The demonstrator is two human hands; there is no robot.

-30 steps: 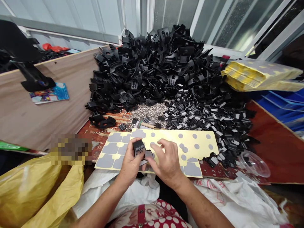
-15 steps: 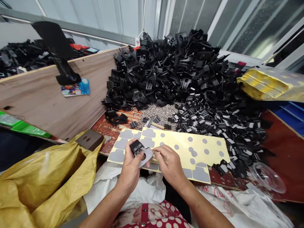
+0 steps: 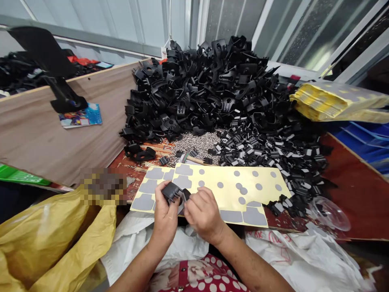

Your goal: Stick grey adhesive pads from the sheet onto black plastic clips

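Note:
My left hand [image 3: 165,219] is closed around a black plastic bracket [image 3: 171,191], thumb pressed against its near side. A grey adhesive pad [image 3: 183,198], seen partly edge-on, lies against the bracket. My right hand [image 3: 203,211] is closed at the bracket's right side, its thumb and fingers pinching at the pad's edge. Those fingers hide how much of the pad is in their grip. Under and behind both hands lie pale yellow sticker sheets [image 3: 221,173] with grey die-cut shapes and dots.
A tall heap of black plastic brackets [image 3: 194,93] stands behind the sheets. Small black clips [image 3: 252,142] lie to the right, near metal screws [image 3: 197,142] and a hammer [image 3: 197,159]. A wooden board [image 3: 100,97] borders the left; a clear plastic bowl [image 3: 331,214] sits at right.
My right hand has moved in against the bracket, from pinching beside it. The bracket has turned, so the broad grey face now shows mostly edge-on. The view has shifted slightly right.

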